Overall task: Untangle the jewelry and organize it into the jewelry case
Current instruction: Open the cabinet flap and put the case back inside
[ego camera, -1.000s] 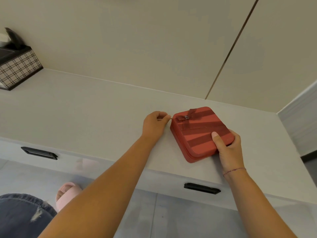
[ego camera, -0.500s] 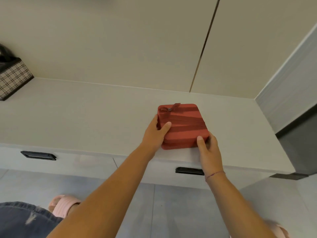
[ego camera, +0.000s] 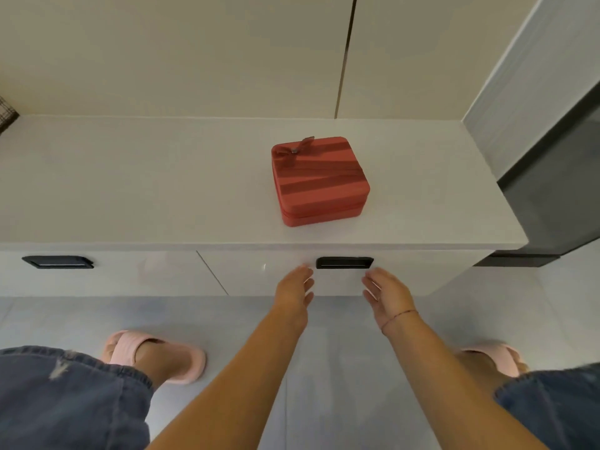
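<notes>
While stretched forward below the worktop edge, holding nothing: left hand and right hand, palms turned toward each other, a gap between them. Left fingers straight and close together, tips just beside the left end of a black recessed drawer handle; whether touching the drawer front, cannot tell. Right fingers straight and slightly spread, tips just below the right end of the same handle. Thin red thread bracelet round the right wrist.

Beyond both hands, well apart from the fingers: red jewelry case, lying flat on the white worktop, near its front edge and roughly in line with the gap between the hands. Closed, lid down. Square with rounded corners, crossed by darker red diagonal stripes, a zip seam running round the side wall, a grey zipper pull sticking out at the far left corner.

Farther out: second black handle on the drawer to the left; cream wall panels behind, split by a thin metallic seam; plaid box barely showing at the left edge; dark grey panel at the right. Lower down: grey floor, pink slipper on the left foot, frayed denim over the leg.
</notes>
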Motion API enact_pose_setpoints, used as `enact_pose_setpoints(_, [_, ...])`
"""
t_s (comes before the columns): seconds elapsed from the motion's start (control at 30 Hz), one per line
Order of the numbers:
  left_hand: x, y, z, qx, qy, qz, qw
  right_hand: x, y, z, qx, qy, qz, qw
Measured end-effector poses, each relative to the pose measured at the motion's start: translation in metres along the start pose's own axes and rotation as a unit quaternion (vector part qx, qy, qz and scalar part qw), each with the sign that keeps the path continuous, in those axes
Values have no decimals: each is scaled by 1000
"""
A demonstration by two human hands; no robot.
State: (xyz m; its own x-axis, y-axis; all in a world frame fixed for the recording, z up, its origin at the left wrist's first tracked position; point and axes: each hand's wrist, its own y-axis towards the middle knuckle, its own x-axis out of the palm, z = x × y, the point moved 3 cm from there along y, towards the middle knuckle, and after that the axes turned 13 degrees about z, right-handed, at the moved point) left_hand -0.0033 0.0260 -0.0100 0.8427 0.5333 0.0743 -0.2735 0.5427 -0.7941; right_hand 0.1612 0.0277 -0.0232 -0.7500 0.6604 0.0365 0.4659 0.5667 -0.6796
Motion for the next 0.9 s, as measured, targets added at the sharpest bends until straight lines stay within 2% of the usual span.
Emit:
enact_pose_setpoints(0.1, [10, 4, -8, -39, -42, -34, 998, 3, 6, 0, 47, 35, -30, 998])
enact_pose_setpoints(0.23, [11, 7, -15, -33, -54, -48, 997, 1, 6, 3, 63, 56, -32, 996])
enact_pose_setpoints(0.43, [13, 5, -14, 8, -1, -46, 999, 0, 6, 6, 18, -9, -28, 999])
enact_pose_setpoints(0.6, [10, 4, -10, 65, 53, -28, 996, -2, 4, 0, -25, -17, -36, 999])
enact_pose_setpoints(0.9, [-1, -3, -20, 77, 69, -39, 994, -12, -6, 7, -58, -48, -38, 996])
